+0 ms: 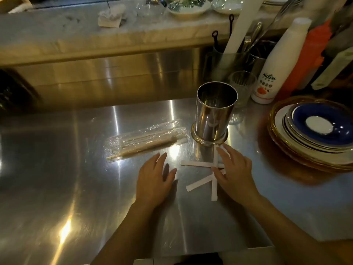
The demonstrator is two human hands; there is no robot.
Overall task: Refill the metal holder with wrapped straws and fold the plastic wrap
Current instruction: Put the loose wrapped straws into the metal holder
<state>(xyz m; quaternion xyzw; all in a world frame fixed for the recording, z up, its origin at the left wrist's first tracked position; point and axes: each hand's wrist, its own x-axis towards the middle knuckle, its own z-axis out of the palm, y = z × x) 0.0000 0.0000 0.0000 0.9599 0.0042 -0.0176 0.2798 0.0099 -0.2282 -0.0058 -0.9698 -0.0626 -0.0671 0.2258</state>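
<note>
A shiny metal holder [214, 113] stands upright on the steel counter [76, 188], and I see no straws inside it. Left of it lies a bundle of brown straws in clear plastic wrap [145, 139]. Three white paper-wrapped straws [200, 183] lie crossed in front of the holder. My right hand [234, 173] rests on these straws with fingers spread, thumb touching one. My left hand [155, 177] hovers flat and open just left of them, holding nothing.
A stack of plates with a blue dish [313, 131] sits at the right. Behind the holder stand a glass [241, 87], a white bottle [280, 62] and a cutlery container [254, 48]. Bowls [188, 6] sit on the raised back ledge.
</note>
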